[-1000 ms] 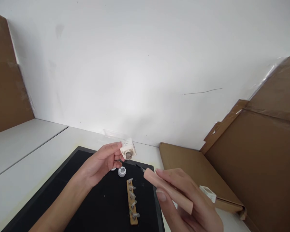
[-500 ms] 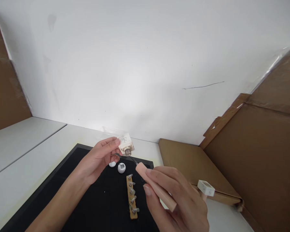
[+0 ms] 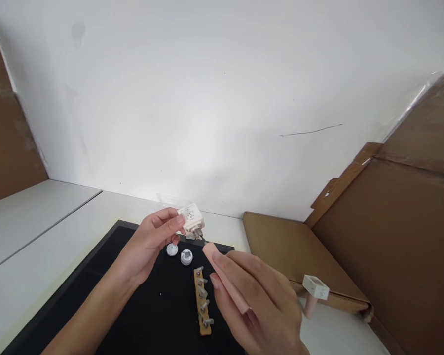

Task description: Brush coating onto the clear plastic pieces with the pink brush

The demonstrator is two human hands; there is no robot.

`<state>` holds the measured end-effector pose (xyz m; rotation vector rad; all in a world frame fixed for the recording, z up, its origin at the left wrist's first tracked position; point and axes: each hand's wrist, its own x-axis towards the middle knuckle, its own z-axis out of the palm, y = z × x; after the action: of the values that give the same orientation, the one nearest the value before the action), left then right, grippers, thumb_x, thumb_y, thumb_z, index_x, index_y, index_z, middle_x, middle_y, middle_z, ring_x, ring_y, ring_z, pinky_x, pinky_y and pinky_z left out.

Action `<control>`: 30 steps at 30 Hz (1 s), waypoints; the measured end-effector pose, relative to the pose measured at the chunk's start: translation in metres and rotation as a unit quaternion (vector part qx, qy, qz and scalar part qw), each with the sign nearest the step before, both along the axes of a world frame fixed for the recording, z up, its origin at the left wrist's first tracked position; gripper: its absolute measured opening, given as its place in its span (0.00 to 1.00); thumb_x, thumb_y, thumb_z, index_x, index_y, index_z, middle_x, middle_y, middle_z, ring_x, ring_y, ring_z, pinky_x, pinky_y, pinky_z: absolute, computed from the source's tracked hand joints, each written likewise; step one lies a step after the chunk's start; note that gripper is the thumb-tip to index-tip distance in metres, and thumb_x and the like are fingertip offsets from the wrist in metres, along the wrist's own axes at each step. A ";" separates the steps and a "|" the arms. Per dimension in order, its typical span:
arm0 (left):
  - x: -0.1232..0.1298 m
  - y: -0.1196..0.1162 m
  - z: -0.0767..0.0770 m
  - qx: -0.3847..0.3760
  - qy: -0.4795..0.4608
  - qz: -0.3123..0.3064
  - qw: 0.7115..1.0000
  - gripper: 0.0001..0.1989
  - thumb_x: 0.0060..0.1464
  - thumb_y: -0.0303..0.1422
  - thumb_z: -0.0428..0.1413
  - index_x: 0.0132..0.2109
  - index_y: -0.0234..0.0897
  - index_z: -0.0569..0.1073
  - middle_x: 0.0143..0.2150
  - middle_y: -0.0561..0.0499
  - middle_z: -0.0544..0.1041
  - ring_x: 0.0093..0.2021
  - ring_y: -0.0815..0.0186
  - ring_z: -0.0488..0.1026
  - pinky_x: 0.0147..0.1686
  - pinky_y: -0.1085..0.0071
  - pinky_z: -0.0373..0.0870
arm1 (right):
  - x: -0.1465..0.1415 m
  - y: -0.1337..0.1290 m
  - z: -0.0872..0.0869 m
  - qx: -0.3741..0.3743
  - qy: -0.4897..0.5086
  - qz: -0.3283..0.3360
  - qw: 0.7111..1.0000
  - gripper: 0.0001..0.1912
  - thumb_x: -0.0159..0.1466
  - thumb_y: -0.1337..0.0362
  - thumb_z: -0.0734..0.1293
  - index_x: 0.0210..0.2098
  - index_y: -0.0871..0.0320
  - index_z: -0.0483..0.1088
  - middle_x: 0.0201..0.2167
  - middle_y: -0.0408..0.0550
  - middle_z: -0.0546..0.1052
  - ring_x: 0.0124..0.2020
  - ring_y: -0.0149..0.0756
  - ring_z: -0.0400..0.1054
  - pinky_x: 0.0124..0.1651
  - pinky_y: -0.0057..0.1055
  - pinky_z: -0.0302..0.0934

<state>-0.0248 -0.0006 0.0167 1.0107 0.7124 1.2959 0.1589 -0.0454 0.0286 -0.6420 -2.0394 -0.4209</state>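
Note:
My left hand pinches a small square white nail polish bottle by its side, tilted with the threaded neck toward me. My right hand grips a nail polish brush by its long pale pink cap handle. The brush's dark, thin end is at the bottle's mouth; I cannot tell how far inside it goes. Below the hands, a yellowish strip carries several clear nail tips on a black mat. A small white jar with silvery contents stands near a round white lid.
At right, another white square bottle stands upside down on a pink cap. A flat cardboard box lies behind it. Cardboard panels rise on both sides, and a white wall closes off the back.
My right hand has moved left and slightly up, bringing the brush from just below the bottle's neck to its mouth. The bottle has tipped slightly in my left hand.

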 end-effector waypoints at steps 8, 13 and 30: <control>0.002 -0.001 0.003 0.023 0.006 0.041 0.999 0.12 0.45 0.39 0.67 0.32 0.36 0.78 0.32 0.54 0.73 0.29 0.72 0.61 0.29 0.78 0.61 | -0.001 0.005 -0.002 -0.015 -0.013 -0.006 1.000 0.19 0.62 0.78 0.63 0.51 0.61 0.67 0.31 0.51 0.79 0.29 0.36 0.74 0.29 0.31 0.67; 0.003 -0.002 0.003 0.015 -0.008 0.045 0.999 0.12 0.43 0.38 0.68 0.33 0.36 0.79 0.33 0.52 0.74 0.29 0.72 0.61 0.28 0.78 0.62 | -0.003 0.005 -0.001 -0.100 0.085 0.034 0.991 0.17 0.62 0.77 0.63 0.47 0.55 0.69 0.33 0.48 0.78 0.29 0.34 0.73 0.29 0.29 0.68; 0.005 0.000 -0.001 0.003 -0.026 0.003 1.000 0.14 0.44 0.40 0.68 0.35 0.35 0.79 0.35 0.51 0.75 0.26 0.74 0.61 0.29 0.77 0.61 | -0.002 0.019 -0.010 -0.478 0.436 0.162 0.745 0.13 0.58 0.54 0.71 0.33 0.58 0.78 0.13 0.38 0.66 0.15 0.26 0.59 0.18 0.25 0.57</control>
<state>-0.0196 -0.0011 0.0155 0.9759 0.6730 1.3255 0.1573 -0.0265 0.0187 -0.8225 -1.2476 1.0570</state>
